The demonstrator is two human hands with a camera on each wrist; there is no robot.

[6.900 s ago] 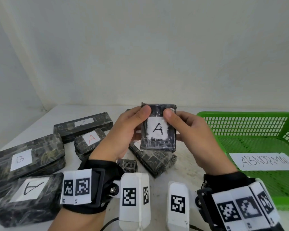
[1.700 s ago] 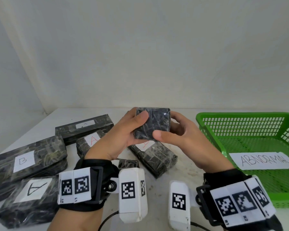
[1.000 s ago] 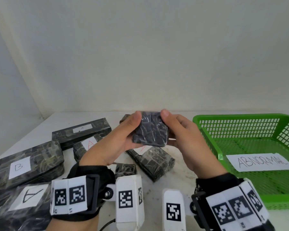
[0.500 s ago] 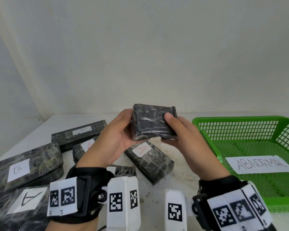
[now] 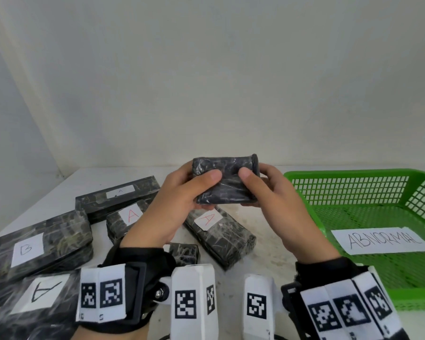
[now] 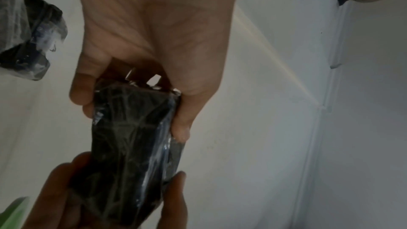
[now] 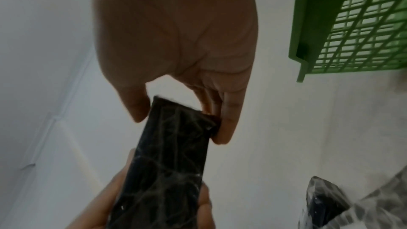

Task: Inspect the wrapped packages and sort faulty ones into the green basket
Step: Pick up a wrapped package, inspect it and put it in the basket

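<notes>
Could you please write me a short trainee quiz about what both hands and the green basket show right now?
1. True or false: the small black film-wrapped package lies inside the green plastic mesh basket.
2. Which hand grips the package? A) only the left hand B) only the right hand C) both
3. Fill in: the white paper label in the basket reads ____.

Key: 1 false, it is held up above the white table; 2 C; 3 ABNORMAL.
</notes>
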